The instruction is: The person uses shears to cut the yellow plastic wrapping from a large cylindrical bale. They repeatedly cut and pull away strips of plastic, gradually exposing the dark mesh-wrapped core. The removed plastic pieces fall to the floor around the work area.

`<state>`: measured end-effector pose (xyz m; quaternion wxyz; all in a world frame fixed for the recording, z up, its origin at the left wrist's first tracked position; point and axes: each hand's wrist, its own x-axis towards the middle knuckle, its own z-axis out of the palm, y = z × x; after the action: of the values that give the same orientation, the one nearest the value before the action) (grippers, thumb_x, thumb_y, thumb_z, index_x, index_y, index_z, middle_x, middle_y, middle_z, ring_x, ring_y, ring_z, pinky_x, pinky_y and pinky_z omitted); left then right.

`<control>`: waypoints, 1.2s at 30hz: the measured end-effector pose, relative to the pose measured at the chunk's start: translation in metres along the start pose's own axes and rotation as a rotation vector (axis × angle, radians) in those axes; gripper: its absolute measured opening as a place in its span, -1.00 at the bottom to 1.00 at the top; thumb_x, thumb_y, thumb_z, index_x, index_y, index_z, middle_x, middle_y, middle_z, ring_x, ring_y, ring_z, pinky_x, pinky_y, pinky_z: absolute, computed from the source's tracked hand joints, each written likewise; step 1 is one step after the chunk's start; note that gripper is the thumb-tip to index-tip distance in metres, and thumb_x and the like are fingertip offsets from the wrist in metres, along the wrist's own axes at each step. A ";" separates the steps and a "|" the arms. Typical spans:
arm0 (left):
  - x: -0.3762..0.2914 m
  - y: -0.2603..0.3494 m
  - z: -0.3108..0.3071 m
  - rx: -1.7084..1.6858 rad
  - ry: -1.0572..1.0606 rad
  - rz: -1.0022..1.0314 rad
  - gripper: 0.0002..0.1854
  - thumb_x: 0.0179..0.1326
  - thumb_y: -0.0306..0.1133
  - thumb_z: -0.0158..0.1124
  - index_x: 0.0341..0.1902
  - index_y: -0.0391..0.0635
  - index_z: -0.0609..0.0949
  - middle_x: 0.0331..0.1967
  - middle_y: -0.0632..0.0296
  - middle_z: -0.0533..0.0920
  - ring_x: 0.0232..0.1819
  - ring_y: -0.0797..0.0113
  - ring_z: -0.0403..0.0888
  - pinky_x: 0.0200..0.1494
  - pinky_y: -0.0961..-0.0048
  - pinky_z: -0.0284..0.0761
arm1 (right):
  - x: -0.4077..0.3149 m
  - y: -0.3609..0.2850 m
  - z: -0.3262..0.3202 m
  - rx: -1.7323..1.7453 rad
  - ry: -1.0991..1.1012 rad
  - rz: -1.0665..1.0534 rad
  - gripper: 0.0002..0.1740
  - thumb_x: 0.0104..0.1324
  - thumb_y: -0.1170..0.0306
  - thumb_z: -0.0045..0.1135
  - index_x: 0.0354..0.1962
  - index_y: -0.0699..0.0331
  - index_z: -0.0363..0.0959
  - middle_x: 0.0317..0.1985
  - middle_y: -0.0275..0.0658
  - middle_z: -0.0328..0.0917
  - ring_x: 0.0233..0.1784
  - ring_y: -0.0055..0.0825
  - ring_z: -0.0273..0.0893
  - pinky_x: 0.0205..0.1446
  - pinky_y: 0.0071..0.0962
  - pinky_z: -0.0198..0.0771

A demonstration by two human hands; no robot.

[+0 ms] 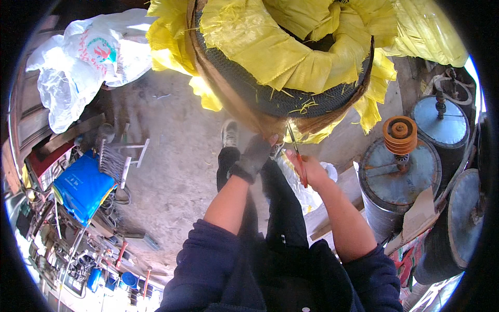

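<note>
A large round roll of dark ribbed material (pixel 249 80) stands before me, with yellow woven plastic wrap (pixel 269 58) over its top and brown cloth (pixel 224 91) around its side. My left hand (pixel 255 156), in a dark glove with bare fingertips, pinches the lower edge of the brown cloth. My right hand (pixel 312 169) is bare and holds scissors (pixel 299 160) with red handles, their blades pointing up at the cloth edge, right of my left hand. Loose yellow strands (pixel 308 106) lie on the dark material. How far the blades are apart is hard to tell.
Large dark cylinders with metal lids (pixel 397 175) stand at the right, one bearing an orange pulley (pixel 399 134). White plastic sacks (pixel 93 54) lie at the upper left. A blue bag (pixel 84 185), a small metal-framed stool (pixel 134 154) and tools are at the left.
</note>
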<state>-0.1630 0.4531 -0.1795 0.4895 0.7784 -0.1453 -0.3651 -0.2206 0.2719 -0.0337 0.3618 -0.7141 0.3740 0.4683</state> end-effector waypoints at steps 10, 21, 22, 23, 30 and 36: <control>0.003 -0.002 -0.016 0.310 -0.115 -0.030 -0.64 0.35 -0.17 0.19 0.12 -0.07 0.65 -0.05 -0.08 0.71 -0.01 -0.07 0.68 0.02 0.07 0.59 | 0.008 -0.022 -0.011 -0.049 0.034 -0.182 0.06 0.40 -0.48 -0.32 -0.50 0.46 0.58 -0.53 0.14 0.61 -0.25 0.05 0.70 -0.09 -0.10 0.51; 0.030 -0.004 -0.037 0.320 -0.049 -0.116 -0.75 0.43 -0.24 0.22 -0.02 -0.13 0.70 -0.03 0.06 0.75 0.02 0.09 0.71 0.01 0.21 0.57 | 0.003 0.104 0.010 -0.233 0.166 0.183 -0.22 0.24 -0.23 0.20 -0.17 0.47 0.62 -0.20 0.24 0.68 -0.01 0.13 0.68 0.13 -0.03 0.53; 0.019 -0.047 -0.038 0.237 -0.018 -0.203 -0.73 0.46 -0.22 0.19 -0.04 -0.15 0.71 -0.04 0.08 0.76 0.02 0.12 0.70 0.02 0.22 0.56 | 0.020 0.120 0.012 -0.255 0.187 0.196 -0.25 0.23 -0.18 0.22 -0.12 0.47 0.60 -0.16 0.24 0.68 -0.01 0.13 0.68 0.14 -0.04 0.53; 0.022 -0.051 -0.034 0.125 -0.007 -0.266 -0.72 0.48 -0.21 0.19 -0.04 -0.17 0.71 -0.04 0.10 0.76 0.03 0.16 0.70 0.04 0.24 0.55 | 0.042 0.144 0.015 -0.266 0.220 0.230 -0.27 0.22 -0.13 0.24 -0.07 0.47 0.59 -0.13 0.23 0.68 0.00 0.13 0.68 0.15 -0.05 0.54; 0.020 0.028 -0.044 -0.365 0.129 -0.344 -0.72 0.47 -0.26 0.25 0.08 -0.18 0.66 -0.03 0.27 0.73 -0.05 0.41 0.67 -0.02 0.39 0.56 | 0.194 0.258 0.072 -0.086 0.227 0.263 -0.19 -0.05 0.17 0.48 0.11 0.47 0.46 0.06 0.21 0.60 0.17 0.12 0.58 0.25 -0.09 0.50; 0.022 0.023 -0.025 -0.380 0.237 -0.408 -0.80 0.46 -0.39 0.24 0.01 -0.22 0.69 -0.14 0.23 0.75 -0.08 0.39 0.67 0.02 0.38 0.54 | 0.205 0.251 0.086 0.226 0.817 0.008 -0.62 0.32 0.29 0.27 -0.05 0.40 0.50 -0.15 0.09 0.61 -0.05 -0.01 0.57 0.01 -0.12 0.48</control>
<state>-0.1265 0.4455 -0.1625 0.5565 0.7232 0.1432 -0.3831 -0.4161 0.1911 -0.2937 0.2581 -0.7954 0.5383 0.1043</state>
